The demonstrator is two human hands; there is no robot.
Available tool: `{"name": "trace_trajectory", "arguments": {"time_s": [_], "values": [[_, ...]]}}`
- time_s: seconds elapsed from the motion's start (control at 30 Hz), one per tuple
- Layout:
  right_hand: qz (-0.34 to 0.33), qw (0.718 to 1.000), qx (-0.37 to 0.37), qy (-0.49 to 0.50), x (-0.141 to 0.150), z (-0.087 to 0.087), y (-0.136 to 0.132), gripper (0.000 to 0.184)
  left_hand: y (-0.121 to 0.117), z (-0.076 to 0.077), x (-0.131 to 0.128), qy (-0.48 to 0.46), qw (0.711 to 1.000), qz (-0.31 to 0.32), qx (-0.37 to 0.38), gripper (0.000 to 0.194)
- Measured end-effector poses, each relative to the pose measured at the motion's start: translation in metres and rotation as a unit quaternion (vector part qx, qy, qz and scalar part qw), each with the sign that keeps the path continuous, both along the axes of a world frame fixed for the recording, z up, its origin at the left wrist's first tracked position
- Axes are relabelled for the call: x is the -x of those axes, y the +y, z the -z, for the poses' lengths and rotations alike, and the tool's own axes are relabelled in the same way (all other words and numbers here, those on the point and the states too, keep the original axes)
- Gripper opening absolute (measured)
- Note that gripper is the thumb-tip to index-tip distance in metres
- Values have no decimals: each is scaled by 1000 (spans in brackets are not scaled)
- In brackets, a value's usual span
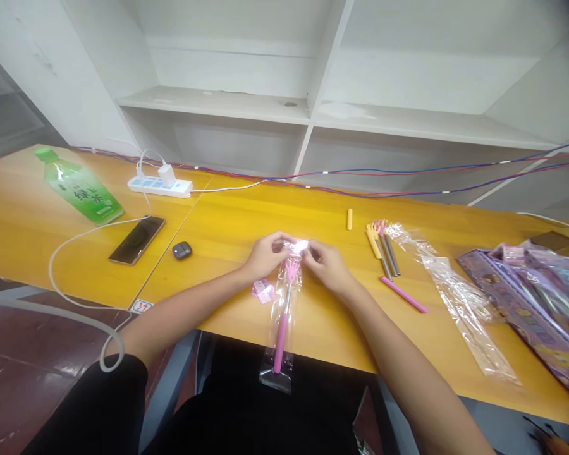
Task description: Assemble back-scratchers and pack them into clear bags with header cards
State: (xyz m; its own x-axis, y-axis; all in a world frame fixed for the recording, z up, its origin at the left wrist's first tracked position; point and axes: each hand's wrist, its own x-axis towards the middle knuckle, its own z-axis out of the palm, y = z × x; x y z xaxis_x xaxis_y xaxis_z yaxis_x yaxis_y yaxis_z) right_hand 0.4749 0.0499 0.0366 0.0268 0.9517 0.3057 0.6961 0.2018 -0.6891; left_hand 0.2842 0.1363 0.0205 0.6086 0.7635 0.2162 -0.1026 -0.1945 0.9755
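Both hands meet at one workpiece without touching each other. The left hand (269,256) pinches the left side of a pink card (296,246), and the right hand (330,262) pinches its right side. Below the card a clear sleeve (291,325) encloses a pink back scratcher (281,341), claw end towards the hands, handle towards the wearer. It lies near the middle of the near edge of the table (332,322), with its lower end overhanging that edge. Whether the card is inside the sleeve or folded over its mouth cannot be told.

Assessment: an even pinch at both card corners should keep card and sleeve square. The film looks thin and liable to crease, so light finger pressure is advised, with the card kept in line with the shaft. The overhang is a weak point: a tug or a knock from the lap could skew the sleeve. Drawing it farther onto the table would support the handle.

Small pink cards (263,291) lie just beside the sleeve, left of it. Loose back scratchers (384,249) and a pink tube (403,295) lie to the right, near empty sleeves (459,303). A patterned box (540,328) occupies the right end.
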Motion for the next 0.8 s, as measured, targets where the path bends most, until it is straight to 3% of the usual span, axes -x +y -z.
{"name": "trace_trajectory", "arguments": {"time_s": [0.13,0.37,0.8], "values": [[-4,1000,4,-6,-2,0,0,29,-1,-2,0,4,1000,1,-7,24],[12,1000,9,-4,0,1,0,47,-7,-5,1,9,1000,-7,-5,20],[7,1000,3,-12,1,3,1,37,-3,1,0,23,999,-22,-39,13]]}}
